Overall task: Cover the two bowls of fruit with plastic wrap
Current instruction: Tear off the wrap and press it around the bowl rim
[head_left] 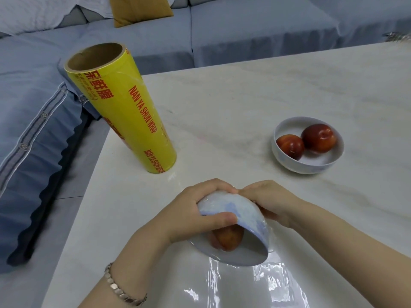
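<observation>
Near bowl (244, 218) is held off the surface (244, 96) at the front edge of the view, tipped so that its mouth faces the wearer and its base faces away. One reddish fruit (229, 238) lies inside against the lower wall. Plastic wrap (255, 285) runs from the lower rim and spreads in glossy wrinkles over the surface towards the wearer; film appears to lie across the mouth, though how tightly cannot be told. Left grip (195, 210) is curled round the upper left of the bowl, thumb laid over the rim. Right grip (266, 198) is curled round the back of the bowl on the opposite side; its fingertips are hidden. The tilt is judged to expose the underside so that loose film can be tucked round it.

Far bowl (287, 161) stands upright, well apart to the right, with two plums (319, 137) in it and no film over it. That half of the task is judged not yet begun.

Roll (124, 112) of wrap, yellow with red lettering, stands on end at the left of the surface, within reach for the next sheet. A sofa (244, 30) runs behind and to the left
</observation>
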`<state>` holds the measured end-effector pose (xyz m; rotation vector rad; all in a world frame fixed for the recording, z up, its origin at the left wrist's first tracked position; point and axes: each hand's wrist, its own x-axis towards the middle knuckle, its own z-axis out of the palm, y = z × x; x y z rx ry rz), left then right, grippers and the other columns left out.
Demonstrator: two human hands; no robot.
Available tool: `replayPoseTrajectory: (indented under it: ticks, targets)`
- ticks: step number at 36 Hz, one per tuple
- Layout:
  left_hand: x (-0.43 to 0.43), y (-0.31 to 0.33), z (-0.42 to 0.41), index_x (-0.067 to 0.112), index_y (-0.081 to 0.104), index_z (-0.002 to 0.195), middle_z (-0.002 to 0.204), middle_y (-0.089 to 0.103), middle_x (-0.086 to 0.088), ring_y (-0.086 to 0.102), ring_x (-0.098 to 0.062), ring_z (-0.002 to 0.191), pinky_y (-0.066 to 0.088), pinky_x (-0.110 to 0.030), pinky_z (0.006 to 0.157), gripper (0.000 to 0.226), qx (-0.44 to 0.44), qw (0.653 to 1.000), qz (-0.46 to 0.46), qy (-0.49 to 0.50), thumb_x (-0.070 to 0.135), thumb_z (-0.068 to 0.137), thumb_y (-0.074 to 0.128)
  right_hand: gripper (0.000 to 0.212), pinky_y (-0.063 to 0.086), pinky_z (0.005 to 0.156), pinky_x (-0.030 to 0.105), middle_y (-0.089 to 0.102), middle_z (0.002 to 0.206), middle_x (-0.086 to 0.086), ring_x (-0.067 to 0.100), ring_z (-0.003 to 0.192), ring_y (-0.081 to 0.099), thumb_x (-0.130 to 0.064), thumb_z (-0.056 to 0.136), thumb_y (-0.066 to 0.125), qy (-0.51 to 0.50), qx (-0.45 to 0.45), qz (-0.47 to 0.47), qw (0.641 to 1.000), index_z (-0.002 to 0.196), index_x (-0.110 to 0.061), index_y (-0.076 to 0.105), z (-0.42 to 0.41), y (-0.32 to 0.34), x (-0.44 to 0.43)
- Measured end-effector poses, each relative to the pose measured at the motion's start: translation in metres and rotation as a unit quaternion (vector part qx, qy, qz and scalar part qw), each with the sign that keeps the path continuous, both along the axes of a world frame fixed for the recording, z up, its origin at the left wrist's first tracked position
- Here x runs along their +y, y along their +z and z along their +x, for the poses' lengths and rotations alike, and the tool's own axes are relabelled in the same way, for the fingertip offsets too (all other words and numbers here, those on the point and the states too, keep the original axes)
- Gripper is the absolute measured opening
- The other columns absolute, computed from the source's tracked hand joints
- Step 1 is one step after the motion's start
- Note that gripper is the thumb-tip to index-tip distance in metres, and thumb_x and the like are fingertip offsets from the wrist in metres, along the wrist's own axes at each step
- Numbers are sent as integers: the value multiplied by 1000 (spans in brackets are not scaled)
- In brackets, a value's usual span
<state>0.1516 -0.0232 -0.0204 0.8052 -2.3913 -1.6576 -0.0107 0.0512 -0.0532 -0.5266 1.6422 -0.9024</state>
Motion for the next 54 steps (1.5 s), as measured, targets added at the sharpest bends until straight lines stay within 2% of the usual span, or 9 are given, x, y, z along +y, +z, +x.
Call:
replayPoseTrajectory:
  ticks: [4,6,10,14,22,32,39,43,54]
  targets:
    - [-2,1,-2,45,59,95,98,63,23,60,-3,95,49,-20,84,40,-11,1000,-4,-4,54,56,65,26,47,58,23,57,65,8,16,55,50,-27,86,61,-120,0,-52,991,70,-8,65,-9,3,5]
    - [-3,-1,-2,45,59,95,99,63,18,61,-8,96,51,-26,86,42,-9,1000,-5,5,55,55,65,24,50,72,22,66,73,4,13,66,59,-24,90,55,-143,100,-133,976,72,-13,68,-15,13,12]
    - [-2,-3,-2,45,59,95,100,64,15,61,-12,97,51,-28,87,42,7,1000,-13,22,55,54,65,20,46,73,6,72,82,-8,-8,78,62,-26,90,55,26,132,-204,970,82,-19,72,-9,31,31]
    - [-1,-8,0,51,57,99,98,66,10,62,-6,95,50,-21,84,47,20,998,-12,58,56,52,65,35,47,84,18,70,95,-14,-1,90,61,-57,84,45,127,161,-187,961,91,-32,67,6,18,37]
    - [2,-16,1,36,67,82,88,69,25,63,4,87,45,-8,75,37,61,979,-4,196,57,52,64,84,47,89,39,65,78,9,11,76,56,-81,73,31,63,106,-120,985,79,-4,62,2,4,50]
    - [21,-26,0,22,70,77,76,72,15,64,-1,78,49,-13,71,11,93,934,81,336,17,84,64,12,50,61,17,68,68,0,7,65,60,-24,79,67,-15,103,-150,983,76,-13,71,-9,25,46]
    - [16,-23,10,27,69,95,98,70,7,63,-4,89,48,-13,74,26,63,958,80,268,38,73,64,17,46,55,12,60,62,-2,4,54,53,-14,87,59,4,56,-111,992,74,-8,67,-7,23,37]
    - [2,-7,11,28,64,84,83,66,-2,61,-9,76,46,-17,66,20,5,977,95,190,35,68,53,25,45,60,17,58,55,-10,5,55,51,-13,92,51,11,70,-139,988,68,-13,60,-3,25,31]
    - [1,-13,8,40,65,91,97,68,21,61,1,99,48,-23,90,37,-19,990,1,137,62,64,53,27,38,51,15,53,56,-2,6,49,48,-7,94,45,16,-27,-110,993,68,-14,50,0,36,14]
